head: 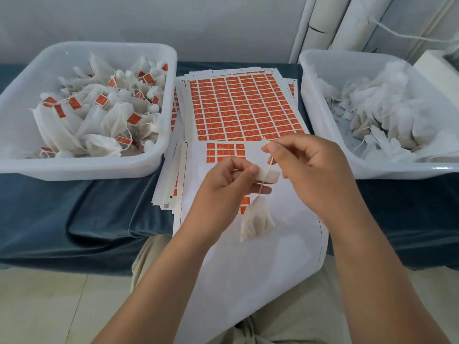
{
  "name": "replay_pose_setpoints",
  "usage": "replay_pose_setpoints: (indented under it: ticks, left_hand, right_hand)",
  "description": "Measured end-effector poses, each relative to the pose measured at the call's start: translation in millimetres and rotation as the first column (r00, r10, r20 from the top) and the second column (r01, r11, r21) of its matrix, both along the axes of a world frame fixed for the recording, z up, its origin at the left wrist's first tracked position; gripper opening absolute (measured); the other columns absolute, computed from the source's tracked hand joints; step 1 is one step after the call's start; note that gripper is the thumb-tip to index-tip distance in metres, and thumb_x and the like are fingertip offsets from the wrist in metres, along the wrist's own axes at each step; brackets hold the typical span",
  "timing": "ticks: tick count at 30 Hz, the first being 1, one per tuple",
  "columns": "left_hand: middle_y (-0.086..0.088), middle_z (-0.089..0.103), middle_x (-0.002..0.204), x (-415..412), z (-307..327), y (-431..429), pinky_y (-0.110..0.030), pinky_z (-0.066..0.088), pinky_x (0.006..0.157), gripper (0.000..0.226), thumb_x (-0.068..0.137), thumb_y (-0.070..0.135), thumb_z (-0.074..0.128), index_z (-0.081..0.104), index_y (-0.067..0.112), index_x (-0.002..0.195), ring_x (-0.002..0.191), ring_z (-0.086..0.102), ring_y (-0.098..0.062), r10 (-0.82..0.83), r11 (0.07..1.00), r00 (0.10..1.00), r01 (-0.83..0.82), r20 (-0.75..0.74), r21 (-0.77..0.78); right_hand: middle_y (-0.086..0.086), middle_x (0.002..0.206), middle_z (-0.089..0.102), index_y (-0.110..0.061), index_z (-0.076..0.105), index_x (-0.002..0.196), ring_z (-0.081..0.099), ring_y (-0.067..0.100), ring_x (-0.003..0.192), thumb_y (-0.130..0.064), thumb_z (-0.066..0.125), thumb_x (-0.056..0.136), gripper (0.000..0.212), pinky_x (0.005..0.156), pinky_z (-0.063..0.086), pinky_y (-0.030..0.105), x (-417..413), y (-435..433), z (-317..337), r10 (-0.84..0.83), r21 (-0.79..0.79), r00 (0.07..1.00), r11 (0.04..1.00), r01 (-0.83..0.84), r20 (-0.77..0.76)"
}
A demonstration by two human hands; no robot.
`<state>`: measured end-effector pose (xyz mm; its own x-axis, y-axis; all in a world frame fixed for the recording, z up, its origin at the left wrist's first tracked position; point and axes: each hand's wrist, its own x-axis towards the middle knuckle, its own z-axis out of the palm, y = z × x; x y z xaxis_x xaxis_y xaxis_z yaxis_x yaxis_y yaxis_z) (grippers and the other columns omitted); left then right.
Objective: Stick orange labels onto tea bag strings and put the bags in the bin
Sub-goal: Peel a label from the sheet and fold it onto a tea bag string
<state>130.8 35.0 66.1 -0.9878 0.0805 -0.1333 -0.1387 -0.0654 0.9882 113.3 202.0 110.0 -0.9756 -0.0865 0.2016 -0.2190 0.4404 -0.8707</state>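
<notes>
The tea bag (257, 220) hangs in the air over the near part of the work surface, between the person's two hands and just below them. Its string (270, 164) runs up from the gathered top of the bag and crosses a small pale label (270, 176). The left hand (228, 180) pinches this label at one end between thumb and fingers, with the lower fingers stretched out under it. The right hand (313, 170) pinches the upper end of the string between thumb and forefinger, above the label; its other fingers are loosely curled.

Beneath the hands lies a mostly peeled label sheet (248, 256), which curls down over the near edge onto the person's lap. A few orange labels (224, 152) remain at its far end. Beyond it is a stack of full orange sheets (243, 105).

To the left stands a white bin (82, 170) holding labelled bags (99, 115) with orange tags. To the right, another white bin (330, 135) holds plain bags (387, 115) with bare strings. Both bins and the sheets rest on a dark blue cloth (74, 207). White pipes (323, 28) stand against the far wall at right.
</notes>
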Motion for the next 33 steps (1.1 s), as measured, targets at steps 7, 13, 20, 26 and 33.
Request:
replay_pose_setpoints:
  ticks: [7,13,20,26,33]
  left_hand:
    - [0.01,0.081,0.095,4.9,-1.4,-0.2,-0.02,0.061,0.077,0.008,0.107,0.024,0.061,0.065,0.019,0.101,0.084,0.079,-0.015,-0.03,0.996,0.994,0.021,-0.11,-0.081]
    - [0.007,0.08,0.095,11.8,-0.2,1.0,-0.015,0.056,0.072,0.008,0.103,0.022,0.067,0.068,0.026,0.096,0.085,0.077,-0.013,-0.069,0.992,0.979,0.048,-0.191,-0.113]
    - [0.01,0.081,0.102,14.8,1.1,2.3,-0.019,0.06,0.08,0.024,0.094,0.043,0.07,0.079,0.026,0.107,0.094,0.077,-0.014,-0.063,0.994,0.983,0.047,-0.175,-0.096]
    - [0.012,0.08,0.097,13.5,-2.3,3.7,-0.019,0.061,0.076,0.019,0.107,0.025,0.06,0.077,0.032,0.104,0.085,0.079,-0.015,0.064,0.995,0.996,-0.069,-0.067,-0.071]
    - [0.006,0.082,0.091,13.1,-2.3,-0.6,-0.015,0.059,0.071,0.008,0.096,0.03,0.077,0.079,0.032,0.103,0.081,0.079,-0.015,0.074,0.997,0.997,-0.075,0.032,0.009]
  right_hand:
    - [-0.021,0.087,0.073,-0.033,0.076,0.097,0.066,-0.001,0.082,-0.038,0.063,0.102,0.015,0.067,0.048,0.008,-4.5,-1.3,-5.8,-0.048,-0.004,0.999,0.999,0.048,0.014]
    - [-0.022,0.087,0.073,-0.04,0.074,0.094,0.069,-0.001,0.085,-0.035,0.062,0.103,0.016,0.067,0.05,0.006,-3.9,-4.4,-13.5,-0.059,-0.065,0.997,0.996,0.062,0.04]
    - [-0.025,0.088,0.072,-0.042,0.072,0.093,0.07,-0.003,0.087,-0.037,0.061,0.104,0.016,0.062,0.051,0.005,-3.6,-4.1,-17.0,-0.069,-0.092,0.995,0.993,0.075,0.067]
    - [-0.021,0.087,0.073,-0.04,0.073,0.093,0.071,0.001,0.083,-0.035,0.061,0.104,0.017,0.063,0.052,0.01,-2.8,-4.6,-19.0,-0.068,-0.115,0.995,0.99,0.076,0.079]
    - [-0.017,0.086,0.074,-0.035,0.076,0.097,0.07,0.003,0.079,-0.034,0.061,0.103,0.017,0.064,0.051,0.01,-2.2,-5.8,-21.1,-0.044,-0.142,0.996,0.988,0.055,0.082]
